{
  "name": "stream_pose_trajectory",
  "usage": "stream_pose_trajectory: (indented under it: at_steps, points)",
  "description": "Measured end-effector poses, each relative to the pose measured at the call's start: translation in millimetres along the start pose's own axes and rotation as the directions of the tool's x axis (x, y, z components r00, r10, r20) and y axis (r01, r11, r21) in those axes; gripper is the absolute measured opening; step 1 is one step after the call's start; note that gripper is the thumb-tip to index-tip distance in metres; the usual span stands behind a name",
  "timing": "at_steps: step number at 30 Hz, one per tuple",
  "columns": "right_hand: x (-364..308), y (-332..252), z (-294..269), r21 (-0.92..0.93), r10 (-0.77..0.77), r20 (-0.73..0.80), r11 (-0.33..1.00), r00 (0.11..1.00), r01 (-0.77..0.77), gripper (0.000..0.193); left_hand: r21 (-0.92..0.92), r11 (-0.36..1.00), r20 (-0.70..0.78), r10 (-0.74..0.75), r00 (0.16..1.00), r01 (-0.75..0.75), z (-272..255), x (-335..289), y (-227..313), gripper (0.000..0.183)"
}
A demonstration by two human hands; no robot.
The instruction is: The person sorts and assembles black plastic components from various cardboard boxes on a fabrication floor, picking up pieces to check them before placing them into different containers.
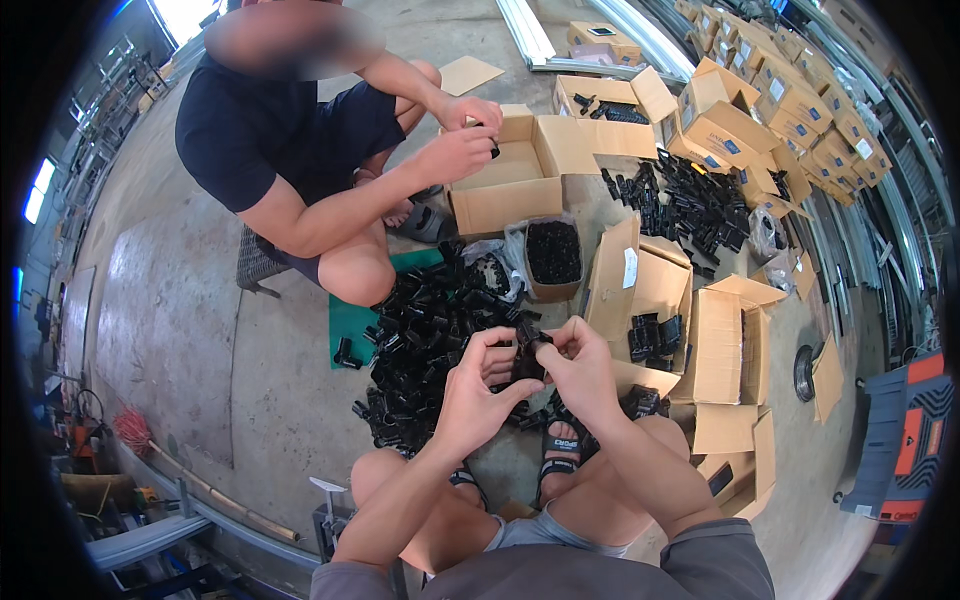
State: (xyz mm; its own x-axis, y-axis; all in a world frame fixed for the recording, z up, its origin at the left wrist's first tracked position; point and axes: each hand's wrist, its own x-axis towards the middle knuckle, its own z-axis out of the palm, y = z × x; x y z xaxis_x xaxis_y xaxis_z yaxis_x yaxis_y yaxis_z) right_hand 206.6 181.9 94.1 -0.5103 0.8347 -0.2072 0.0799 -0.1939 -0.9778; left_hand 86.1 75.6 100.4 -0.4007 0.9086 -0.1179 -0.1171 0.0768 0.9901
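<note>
Between my two hands, above the pile, is a small black plastic part (526, 362). My left hand (476, 392) grips it from the left, with the thumb along its lower end. From the other side, the fingers and thumb of my right hand (577, 367) close on its upper end. Its exact shape is partly hidden by my fingers. Below and to the left spreads a large heap of similar black plastic parts (415, 345), partly over a green sheet (346, 325). An open cardboard box (650, 290) beside my right hand holds several black pieces.
Across the heap a seated co-worker (250, 130) holds a small black piece over an open carton (505, 200). A bag-lined box (553, 252) contains small black pieces. More black parts (690, 205) lie at the right, near stacked cartons (800, 100). A toolbox (900, 440) stands far right.
</note>
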Motion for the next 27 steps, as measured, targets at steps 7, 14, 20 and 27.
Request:
stream_pose_trajectory:
  at_steps: [7, 14, 20, 27]
  points:
    - [2.0, -7.5, -4.2, 0.281, 0.139, 0.083, 0.947, 0.987, -0.157, 0.018, -0.217, 0.964, 0.091, -0.139, 0.986, 0.156, 0.2, 2.1, 1.6, 0.091]
    - [7.2, -10.3, -15.4, 0.437, 0.254, 0.319, 0.815, 0.913, -0.380, 0.028, -0.311, 0.921, 0.119, -0.207, 0.971, 0.234, -6.7, 1.9, 7.3, 0.087]
    - [6.7, -20.8, -23.6, 0.341, 0.225, 0.378, 0.868, 0.898, -0.361, 0.043, -0.329, 0.913, 0.149, -0.203, 0.968, 0.242, -10.5, -0.4, 18.2, 0.088]
    - [-1.8, -20.9, -17.7, 0.174, 0.093, 0.275, 0.974, 0.957, -0.144, 0.040, -0.020, 0.991, 0.154, -0.125, 0.980, 0.130, -12.8, -1.3, 14.4, 0.090]
